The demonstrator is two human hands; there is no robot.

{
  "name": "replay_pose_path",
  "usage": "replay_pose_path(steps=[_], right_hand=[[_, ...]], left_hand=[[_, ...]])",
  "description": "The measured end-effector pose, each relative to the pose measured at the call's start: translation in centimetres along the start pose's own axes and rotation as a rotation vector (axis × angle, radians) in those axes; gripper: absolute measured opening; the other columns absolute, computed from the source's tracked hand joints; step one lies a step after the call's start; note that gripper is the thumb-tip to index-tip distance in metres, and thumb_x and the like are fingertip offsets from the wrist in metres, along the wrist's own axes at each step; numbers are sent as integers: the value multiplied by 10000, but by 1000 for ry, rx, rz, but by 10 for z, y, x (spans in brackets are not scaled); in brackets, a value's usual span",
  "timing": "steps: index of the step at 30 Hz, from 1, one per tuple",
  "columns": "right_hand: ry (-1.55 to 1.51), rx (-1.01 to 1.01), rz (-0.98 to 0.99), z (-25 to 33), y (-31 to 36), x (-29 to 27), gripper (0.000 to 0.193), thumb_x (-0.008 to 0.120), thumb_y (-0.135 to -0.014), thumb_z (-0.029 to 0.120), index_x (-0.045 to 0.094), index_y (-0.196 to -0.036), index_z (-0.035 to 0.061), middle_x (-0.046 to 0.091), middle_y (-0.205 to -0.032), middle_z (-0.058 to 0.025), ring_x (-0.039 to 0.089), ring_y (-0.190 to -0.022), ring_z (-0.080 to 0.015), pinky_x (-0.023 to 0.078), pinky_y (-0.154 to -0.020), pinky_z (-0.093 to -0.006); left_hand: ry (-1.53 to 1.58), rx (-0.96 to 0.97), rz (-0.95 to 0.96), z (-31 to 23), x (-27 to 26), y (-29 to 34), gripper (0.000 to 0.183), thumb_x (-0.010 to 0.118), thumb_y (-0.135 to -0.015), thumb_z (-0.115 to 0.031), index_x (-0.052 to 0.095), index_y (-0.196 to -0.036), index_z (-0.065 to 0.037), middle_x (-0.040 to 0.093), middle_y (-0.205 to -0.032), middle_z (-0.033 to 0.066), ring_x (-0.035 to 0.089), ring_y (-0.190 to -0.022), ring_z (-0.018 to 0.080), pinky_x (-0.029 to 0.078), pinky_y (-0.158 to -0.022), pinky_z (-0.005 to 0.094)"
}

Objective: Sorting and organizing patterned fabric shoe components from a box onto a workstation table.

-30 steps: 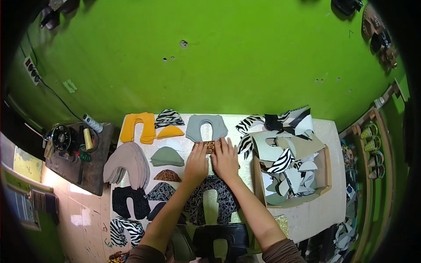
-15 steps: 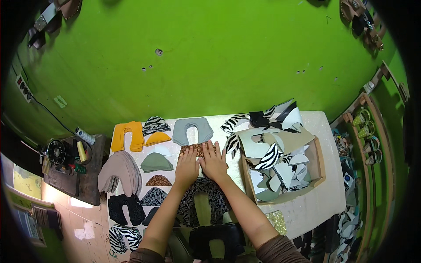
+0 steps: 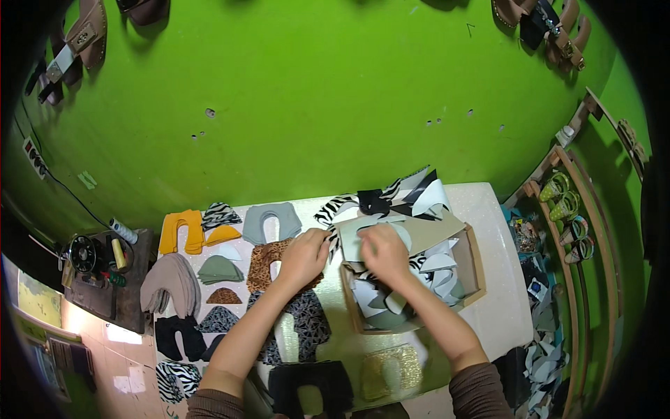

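Green wall behind — hands sort box cutouts.

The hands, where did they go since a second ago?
Both moved rightward. The right hand left the grey piece and now reaches into the wooden box of cut pieces. The left hand now rests on the leopard-print piece, by the box's edge. The rows of cut pieces on the table stayed put.

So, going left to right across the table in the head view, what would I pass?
Sewing machine → yellow cut piece → grey cut piece → left hand → right hand → wooden box of scraps.
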State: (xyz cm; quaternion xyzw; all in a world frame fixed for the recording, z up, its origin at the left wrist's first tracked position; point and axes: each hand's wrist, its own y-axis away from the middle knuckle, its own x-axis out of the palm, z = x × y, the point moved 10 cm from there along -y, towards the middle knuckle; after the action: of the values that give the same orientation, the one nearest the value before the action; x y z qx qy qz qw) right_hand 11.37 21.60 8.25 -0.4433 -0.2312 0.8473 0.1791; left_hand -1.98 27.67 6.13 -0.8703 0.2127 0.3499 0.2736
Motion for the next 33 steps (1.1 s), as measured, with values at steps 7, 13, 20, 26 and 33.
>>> replay_pose_path(steps=[7, 13, 20, 26, 33], right_hand=[[251, 57, -33, -140, -30, -2, 167, 584, -716, 117, 608, -866, 47, 590, -835, -110, 544, -810, -293, 444, -693, -391], [343, 190, 295, -184, -41, 46, 389, 648, -702, 245, 555, -1037, 70, 593, -934, -124, 556, -917, -307, 450, -773, -406], [181, 150, 186, -190, -33, 53, 210, 545, -743, 151, 621, -906, 42, 624, -852, -134, 600, -776, -295, 465, -691, -407], [-106, 316, 152, -176, -32, 17, 220, 520, -741, 147, 648, -875, 30, 626, -808, -176, 603, -730, -326, 480, -670, -381], [-349, 425, 223, -168, -29, -24, 239, 545, -731, 134, 620, -916, 4, 618, -685, -129, 598, -606, -237, 469, -593, -313]], left_hand=[[6, -125, 95, 8, 79, -47, 241, 468, -838, -185, 577, -983, -25, 574, -942, 172, 561, -858, 332, 454, -757, 399], [-25, -265, 93, 29, 116, -83, 298, 495, -822, -197, 560, -1029, 7, 570, -1031, 187, 553, -934, 337, 435, -810, 379], [-1, -357, 66, 29, 146, -94, 292, 508, -832, -190, 565, -1025, 21, 596, -976, 197, 573, -897, 325, 445, -798, 358], [129, -521, 114, 15, 138, -100, 438, 518, -842, -309, 516, -1132, 20, 609, -964, 212, 603, -885, 299, 457, -787, 338], [221, -125, 269, -62, 138, -100, 582, 659, -757, -309, 446, -1203, -1, 526, -1136, 187, 510, -1077, 268, 406, -903, 336]])
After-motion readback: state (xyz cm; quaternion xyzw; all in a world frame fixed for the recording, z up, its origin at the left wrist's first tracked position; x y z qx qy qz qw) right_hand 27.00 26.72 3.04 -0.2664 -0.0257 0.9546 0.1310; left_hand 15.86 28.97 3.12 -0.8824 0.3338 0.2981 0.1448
